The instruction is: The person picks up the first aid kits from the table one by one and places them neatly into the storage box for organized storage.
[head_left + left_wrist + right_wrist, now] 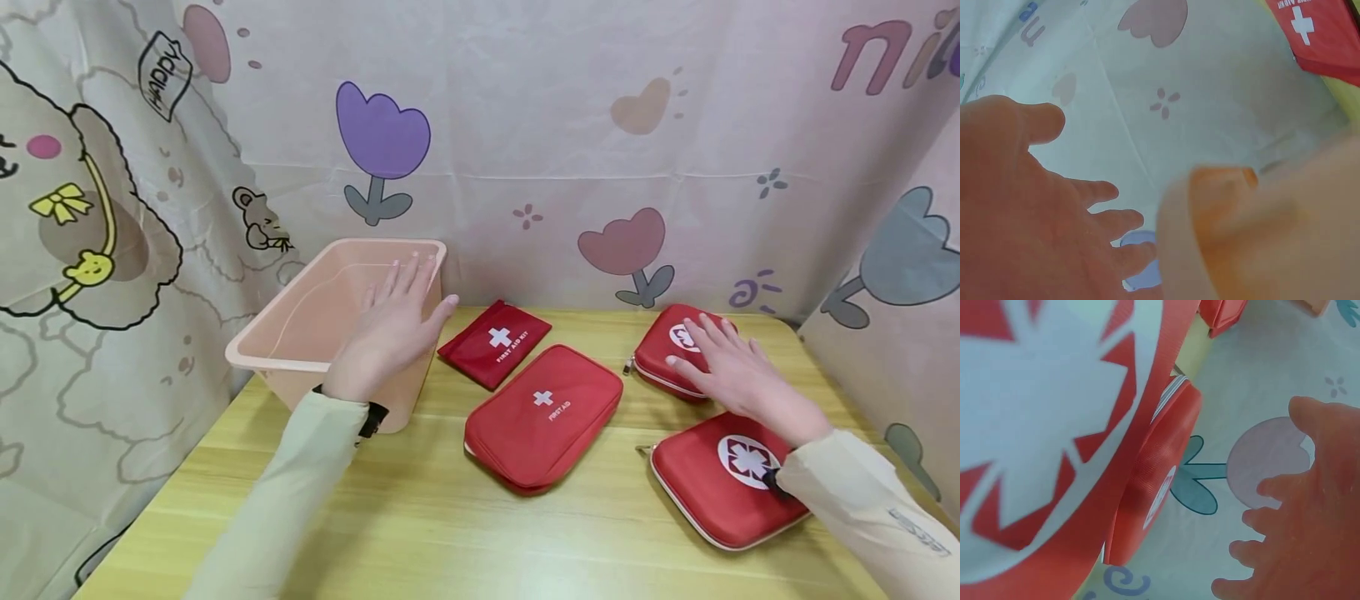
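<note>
My left hand (pixel 393 329) is held over the pink plastic bin (pixel 273 364), fingers spread and straight, with nothing in it. In the left wrist view the bin's rim (pixel 1175 231) lies just beside the fingers. My right hand (pixel 731 371) hovers with extended fingers near the small red first aid case (pixel 660 354); the right wrist view shows air between hand and case. Under the right wrist lies a larger red hard case (pixel 720 492) with a white round emblem. A red first aid bag (pixel 543 417) and a flat red first aid pouch (pixel 487 346) lie between the hands.
Everything stands on a wood-grain table (pixel 420 533). A printed curtain (pixel 495 108) with flowers hangs behind it and along both sides. Zipper pulls (pixel 628 364) stick out from the cases on the right. The bin stands at the table's left back.
</note>
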Demonstrator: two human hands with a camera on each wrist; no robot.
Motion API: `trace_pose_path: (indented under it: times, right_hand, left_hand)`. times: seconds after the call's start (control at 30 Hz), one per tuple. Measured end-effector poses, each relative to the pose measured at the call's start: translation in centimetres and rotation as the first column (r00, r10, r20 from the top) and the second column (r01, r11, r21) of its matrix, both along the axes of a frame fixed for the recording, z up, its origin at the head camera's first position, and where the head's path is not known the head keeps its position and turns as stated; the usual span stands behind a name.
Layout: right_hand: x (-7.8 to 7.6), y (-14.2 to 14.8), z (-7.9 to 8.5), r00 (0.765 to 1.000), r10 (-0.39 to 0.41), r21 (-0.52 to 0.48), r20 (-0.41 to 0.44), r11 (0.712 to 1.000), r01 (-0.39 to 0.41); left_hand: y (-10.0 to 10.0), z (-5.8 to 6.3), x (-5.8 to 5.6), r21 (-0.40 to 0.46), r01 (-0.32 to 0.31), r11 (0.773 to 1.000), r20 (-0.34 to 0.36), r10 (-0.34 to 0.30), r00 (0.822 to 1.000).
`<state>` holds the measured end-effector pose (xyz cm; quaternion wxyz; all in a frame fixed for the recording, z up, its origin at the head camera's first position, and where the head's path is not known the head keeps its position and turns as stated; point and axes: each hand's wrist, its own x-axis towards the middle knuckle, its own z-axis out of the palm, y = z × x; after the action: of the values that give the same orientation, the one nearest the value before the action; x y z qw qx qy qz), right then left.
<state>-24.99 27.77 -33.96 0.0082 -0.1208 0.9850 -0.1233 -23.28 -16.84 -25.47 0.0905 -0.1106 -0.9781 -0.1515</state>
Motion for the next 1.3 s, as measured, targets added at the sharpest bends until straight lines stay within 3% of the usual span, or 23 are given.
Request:
trace_pose_path:
  times: [0.37,0.67,0.97,1.1,1.2,1.3]
  right_hand:
    - [2.6,0.9,-0.6,1.000,-0.022,-0.030,-0.015,0.999,0.022]
    - [4.5,2.9,-2.2,0.999,-0.029,-0.031,-0.034,0.999,0.028]
    - [6.4,4.4,-3.5,0.997,-0.061,-0.044,-0.036,0.997,0.060]
    - [7.1,5.0,-4.1,0.997,-0.068,-0.051,-0.047,0.997,0.066]
    - [7.6,5.1,-4.6,0.996,-0.075,-0.049,-0.043,0.996,0.073]
    - [8.0,5.2,-5.0,0.995,-0.087,-0.042,-0.039,0.995,0.085]
  left_hand:
    - [-6.4,0.1,1.4,0.024,-0.076,0.997,-0.009,0.076,0.997]
    - [-12.2,-1.1,2.2,0.013,-0.154,0.988,-0.021,0.155,0.988]
    - [-17.1,-2.0,1.9,0.091,-0.216,0.972,0.028,0.214,0.976]
    - [-18.7,-2.0,1.6,0.241,-0.212,0.947,0.149,0.180,0.972]
    - [-19.6,-2.2,1.4,0.370,-0.208,0.905,0.247,0.120,0.962]
    - [-20.3,-2.5,1.0,0.467,-0.195,0.863,0.282,0.064,0.957]
